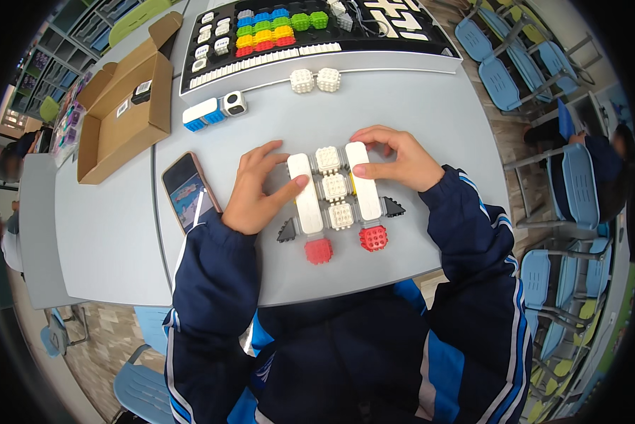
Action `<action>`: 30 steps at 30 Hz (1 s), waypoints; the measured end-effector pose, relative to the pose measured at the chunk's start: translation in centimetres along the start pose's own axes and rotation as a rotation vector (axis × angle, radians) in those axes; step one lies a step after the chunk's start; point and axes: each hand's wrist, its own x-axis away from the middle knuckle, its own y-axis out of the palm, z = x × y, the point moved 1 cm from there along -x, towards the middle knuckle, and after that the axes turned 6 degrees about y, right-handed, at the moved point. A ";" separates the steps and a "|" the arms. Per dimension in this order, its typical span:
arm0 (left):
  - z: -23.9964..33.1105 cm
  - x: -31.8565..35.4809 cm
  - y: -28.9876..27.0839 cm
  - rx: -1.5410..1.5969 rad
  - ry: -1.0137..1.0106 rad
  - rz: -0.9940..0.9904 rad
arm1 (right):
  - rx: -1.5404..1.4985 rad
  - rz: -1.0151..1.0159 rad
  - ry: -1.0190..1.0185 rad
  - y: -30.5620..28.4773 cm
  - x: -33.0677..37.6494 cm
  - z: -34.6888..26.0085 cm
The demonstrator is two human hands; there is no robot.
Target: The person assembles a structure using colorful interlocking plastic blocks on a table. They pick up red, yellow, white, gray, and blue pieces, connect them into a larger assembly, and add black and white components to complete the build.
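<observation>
On the grey table in front of me lies a block model [335, 187]. It has two long white bars, three white studded cubes between them, a red studded block at the near end of each bar and dark wedge pieces on the outer sides. My left hand [259, 191] grips the left bar [307, 198], thumb on top and fingers at its far outer edge. On the other side, my right hand [402, 159] holds the far end of the right bar [364, 185], its thumb pressed on the top. Bits of yellow show beside the bars.
Beyond the model are two white studded blocks [315, 80] and a blue-and-white block piece [215, 110]. A black tray [402, 53] of colourful blocks spans the back. An opened cardboard box [123, 141] and a phone [189, 191] lie left. Blue chairs [579, 187] stand right.
</observation>
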 end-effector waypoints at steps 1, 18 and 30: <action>-0.1 0.2 0.0 0.052 -0.003 0.017 | -0.047 -0.004 -0.002 0.1 0.1 0.0; 3.4 2.0 -0.5 0.907 -0.271 -0.050 | -0.705 -0.038 -0.043 1.7 2.1 -3.3; 5.5 3.6 -1.8 0.438 0.587 0.011 | -0.079 0.030 -0.699 1.8 4.8 -5.7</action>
